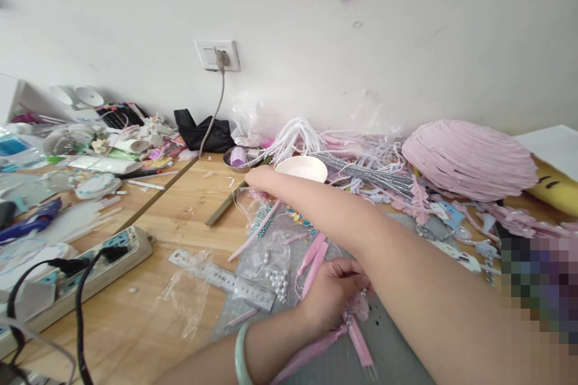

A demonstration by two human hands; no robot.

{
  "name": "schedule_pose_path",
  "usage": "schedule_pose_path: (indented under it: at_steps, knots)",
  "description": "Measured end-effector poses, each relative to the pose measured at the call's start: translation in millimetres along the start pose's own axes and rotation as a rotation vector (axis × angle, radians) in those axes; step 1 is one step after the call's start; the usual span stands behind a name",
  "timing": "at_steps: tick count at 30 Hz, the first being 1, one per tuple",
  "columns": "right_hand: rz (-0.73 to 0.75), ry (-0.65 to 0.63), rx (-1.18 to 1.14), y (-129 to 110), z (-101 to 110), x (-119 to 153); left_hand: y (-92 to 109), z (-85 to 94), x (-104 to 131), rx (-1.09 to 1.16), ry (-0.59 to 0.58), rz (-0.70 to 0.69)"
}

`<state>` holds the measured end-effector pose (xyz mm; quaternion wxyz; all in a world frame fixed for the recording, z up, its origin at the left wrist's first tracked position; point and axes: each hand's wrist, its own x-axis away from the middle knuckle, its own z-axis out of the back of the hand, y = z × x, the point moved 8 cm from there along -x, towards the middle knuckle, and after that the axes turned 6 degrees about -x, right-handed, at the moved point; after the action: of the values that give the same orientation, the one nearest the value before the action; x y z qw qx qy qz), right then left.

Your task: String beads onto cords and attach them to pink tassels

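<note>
My left hand [334, 286], with a pale green bangle on its wrist, is closed in a pinch on a pink ribbon ornament [360, 307] with small shiny beads. Pink strips [360, 343] hang from the ornament over the grey mat [392, 349]. My right arm crosses in front of me to the upper left. My right hand [259, 179] is beside a round metal tin [228, 159] and a white bowl [311, 167]; its fingers are hidden from view. A thin pale thread runs near it. Flat pink ribbon pieces [312, 258] lie just beyond my left hand.
A steel ruler [221, 277] and bags of white pearl beads [276, 283] lie left of my left hand. A power strip [112, 258] with black cables and a blue glue gun [34, 222] are farther left. A pink wrapped dome [469, 159] stands at the right.
</note>
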<state>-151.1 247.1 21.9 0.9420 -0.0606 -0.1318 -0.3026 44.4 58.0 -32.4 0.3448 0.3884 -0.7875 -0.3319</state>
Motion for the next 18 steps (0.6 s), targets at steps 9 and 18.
schedule_pose_path:
  at_steps: [9,18]
  knots:
    - [-0.125,0.046,-0.127,11,-14,-7,7,-5.9,1,0.181,-0.064,-0.052]
    - [-0.147,-0.087,-0.093,15,-17,7,5,0.1,-2,0.174,-0.067,-0.065]
